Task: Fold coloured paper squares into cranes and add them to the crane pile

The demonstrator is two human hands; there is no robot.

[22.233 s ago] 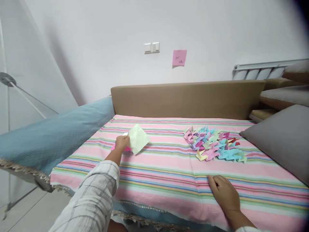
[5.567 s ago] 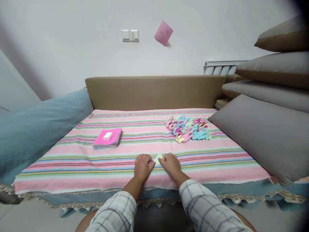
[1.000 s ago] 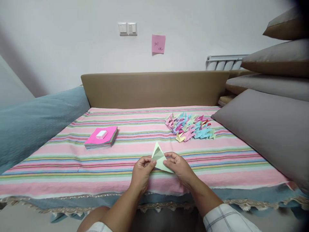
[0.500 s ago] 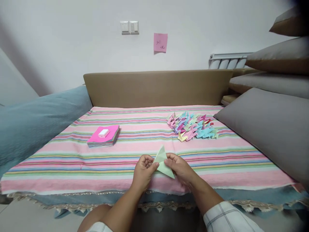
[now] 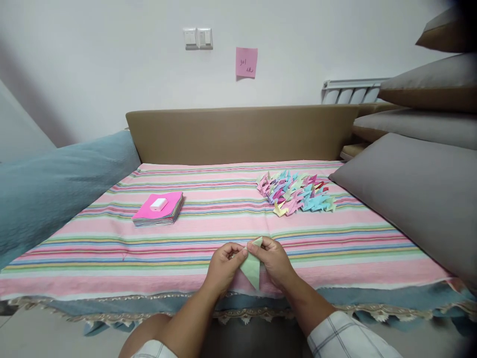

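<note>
A pale green folded paper, shaped like a narrow kite with its long point hanging down, is held just above the near edge of a bed. The person's left hand and right hand meet at its upper end, fingers pinched close on the paper from either side, thumbs on top; this grip looks suited to steadying the piece while a small flap at the top is worked. Both wrists hover near the striped cover, pink with thin bands of blue, green and yellow, which gives a flat surface close by for pressing creases.

Further back on the left lies a stack of coloured paper squares, pink sheet uppermost, with a small white block resting on it, probably as a weight. Further back on the right, well apart from the hands, is a heap of finished folded paper figures in pink, blue, yellow and purple. Grey cushions lean at the right, a blue bolster at the left, a tan headboard behind. A pink note hangs on the wall.
</note>
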